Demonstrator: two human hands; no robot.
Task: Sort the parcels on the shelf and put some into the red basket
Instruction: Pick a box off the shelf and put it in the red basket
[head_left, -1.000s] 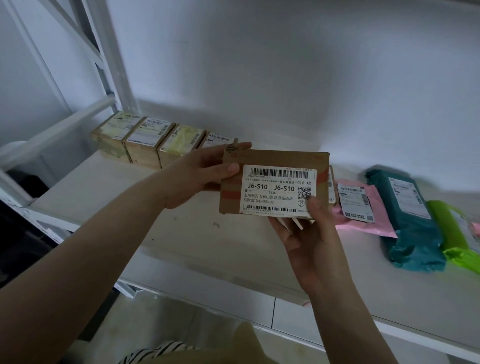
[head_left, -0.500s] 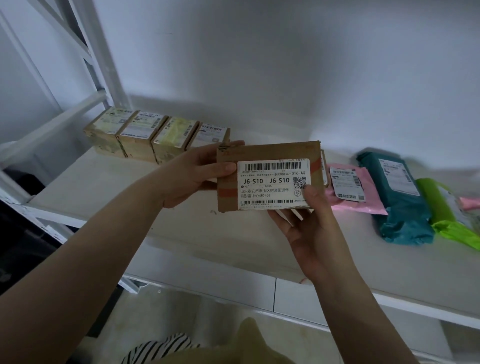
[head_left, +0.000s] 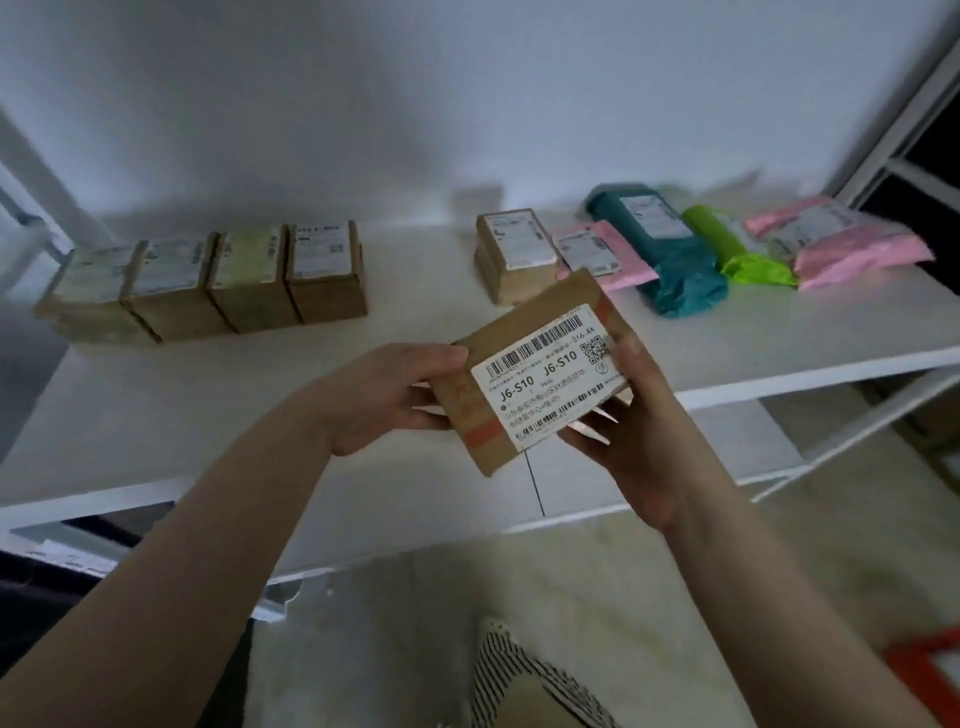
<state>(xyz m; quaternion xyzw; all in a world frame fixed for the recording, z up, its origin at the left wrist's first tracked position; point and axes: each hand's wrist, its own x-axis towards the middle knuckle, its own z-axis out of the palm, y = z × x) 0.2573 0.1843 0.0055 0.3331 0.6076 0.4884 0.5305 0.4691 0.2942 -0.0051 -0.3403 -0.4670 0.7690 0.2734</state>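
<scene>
A flat brown cardboard parcel (head_left: 530, 371) with a white label is gripped between left hand (head_left: 384, 397) and right hand (head_left: 631, 431), tilted.

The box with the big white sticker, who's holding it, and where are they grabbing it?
Both hands hold the cardboard parcel: the left hand grips its left end, the right hand its right end.

The cardboard parcel (head_left: 530, 371) is coming back off the shelf (head_left: 779, 343) now, tilting so its label slants up to the right. Both hands are drawing it in, left hand (head_left: 387, 397) and right hand (head_left: 631, 431) gripping its ends. A red basket (head_left: 930, 670) corner is sliding into sight at lower right.
</scene>
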